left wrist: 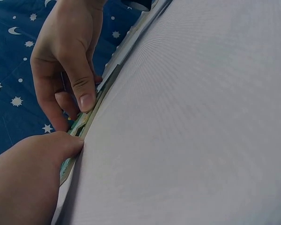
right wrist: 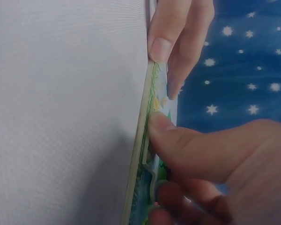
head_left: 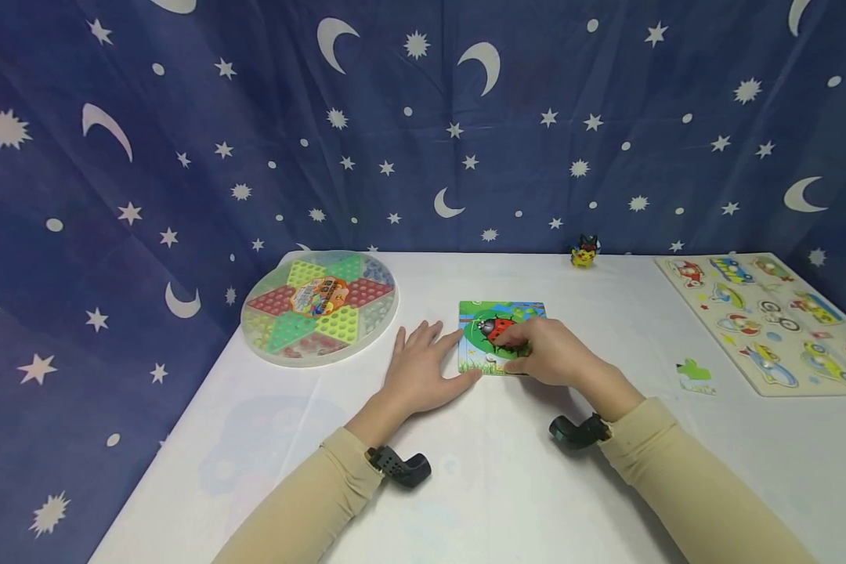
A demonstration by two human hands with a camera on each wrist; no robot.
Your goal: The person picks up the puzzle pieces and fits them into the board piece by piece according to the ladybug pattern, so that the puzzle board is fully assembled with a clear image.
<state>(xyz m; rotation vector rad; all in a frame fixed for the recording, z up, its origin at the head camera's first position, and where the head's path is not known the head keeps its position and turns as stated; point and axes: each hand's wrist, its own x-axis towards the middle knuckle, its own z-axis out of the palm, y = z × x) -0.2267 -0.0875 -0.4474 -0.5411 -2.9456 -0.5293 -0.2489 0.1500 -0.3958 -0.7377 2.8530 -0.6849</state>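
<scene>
A small square ladybug jigsaw puzzle (head_left: pixel 474 315) lies on the white table in the head view. My left hand (head_left: pixel 421 374) rests at its left side, fingers spread, the thumb touching the front edge near the corner. Over the puzzle's right half, my right hand (head_left: pixel 553 352) pinches a puzzle piece (right wrist: pixel 152 161) between thumb and curled fingers. That piece sits slightly raised from the puzzle's tray in the right wrist view; the hand covers most of it. Farther right, a loose green-and-white puzzle piece (head_left: pixel 695 376) lies on the table.
A round Chinese checkers set (head_left: pixel 320 308) stands at the back left. On the right lies a wooden vehicle peg puzzle (head_left: pixel 775 321). A small yellow figurine (head_left: pixel 585 251) stands at the back edge, before a blue star-patterned curtain (head_left: pixel 423 125).
</scene>
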